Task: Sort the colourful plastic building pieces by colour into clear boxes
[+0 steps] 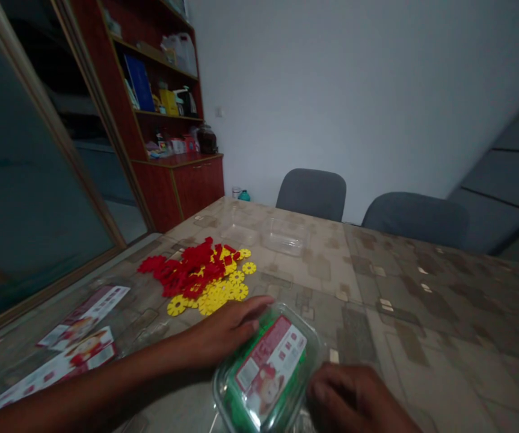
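A clear plastic box (pixel 302 328) with a lid and a printed label lies in front of me, tilted, with green pieces (pixel 241 403) packed inside. My left hand (pixel 236 328) grips its upper left side, thumb and fingers along the rim. At the right edge of the box is my right hand (pixel 353 397), its fingers curled in against the rim; the fingertips are partly hidden. Just beyond my left hand, red plastic pieces (pixel 191 264) and yellow notched discs (pixel 223 294) lie in a loose pile on the table.
Two clear plastic containers (pixel 285 236) (pixel 239 231) stand at the far side of the patterned table (pixel 403 337). Clear lids with printed labels (pixel 90 313) lie at the left. Two grey chairs (pixel 312 192) (pixel 415 216) are behind the table, and a red-brown shelf cabinet (pixel 198 186) stands back left.
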`<state>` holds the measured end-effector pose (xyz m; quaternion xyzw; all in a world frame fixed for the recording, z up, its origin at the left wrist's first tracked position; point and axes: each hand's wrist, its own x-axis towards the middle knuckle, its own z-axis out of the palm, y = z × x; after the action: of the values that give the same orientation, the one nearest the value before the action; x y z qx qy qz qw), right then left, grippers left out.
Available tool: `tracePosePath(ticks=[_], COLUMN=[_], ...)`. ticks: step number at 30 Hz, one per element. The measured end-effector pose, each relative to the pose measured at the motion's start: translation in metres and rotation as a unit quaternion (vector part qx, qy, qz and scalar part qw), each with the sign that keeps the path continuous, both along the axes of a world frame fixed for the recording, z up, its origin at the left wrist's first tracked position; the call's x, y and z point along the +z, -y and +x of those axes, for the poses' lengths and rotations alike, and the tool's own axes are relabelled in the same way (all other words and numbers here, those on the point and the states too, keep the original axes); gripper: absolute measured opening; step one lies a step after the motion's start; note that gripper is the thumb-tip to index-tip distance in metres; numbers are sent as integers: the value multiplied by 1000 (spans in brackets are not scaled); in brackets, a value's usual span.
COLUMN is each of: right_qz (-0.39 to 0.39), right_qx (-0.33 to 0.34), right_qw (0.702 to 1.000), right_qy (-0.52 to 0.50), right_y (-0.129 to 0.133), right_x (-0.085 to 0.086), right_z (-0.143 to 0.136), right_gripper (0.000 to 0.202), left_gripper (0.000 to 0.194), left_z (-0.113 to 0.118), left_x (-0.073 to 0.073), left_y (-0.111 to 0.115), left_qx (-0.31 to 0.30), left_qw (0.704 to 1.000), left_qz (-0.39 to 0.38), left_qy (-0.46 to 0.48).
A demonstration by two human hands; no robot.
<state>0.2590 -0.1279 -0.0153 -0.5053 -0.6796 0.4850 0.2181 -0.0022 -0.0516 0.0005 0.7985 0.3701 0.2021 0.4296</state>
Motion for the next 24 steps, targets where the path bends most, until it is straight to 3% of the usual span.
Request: tracePosePath(ticks=[3,7,12,15,19,21,24], right_qz=[134,209,180,178,208,220,193], right_qx=[-79,-63,-26,-27,-90,-140,-166], right_qw=[987,971,979,981,969,957,956], right_qy=[31,94,96,68,95,124,147], right_y=[-30,-58,-61,-61,-64,-64,-59], right_x=[16,13,2,1,3,5,2], right_z=[1,4,4,2,0,3,12], right_gripper=[29,24,21,24,32,37,36], left_gripper=[58,64,24,17,37,52,88], left_z=[12,27,27,23,24,24,20], left_x=[-7,-6,-2,-3,-12,-25,-54], left_y=[-13,-22,-18,-11,11,29,60], left_qx=[-51,-132,-76,-46,61,116,118], left_qw=[999,990,992,992,997,984,943], left_qz=[-12,-49,47,67,-39,-114,-249], left_qy=[-2,3,-92,-94,-20,79,187])
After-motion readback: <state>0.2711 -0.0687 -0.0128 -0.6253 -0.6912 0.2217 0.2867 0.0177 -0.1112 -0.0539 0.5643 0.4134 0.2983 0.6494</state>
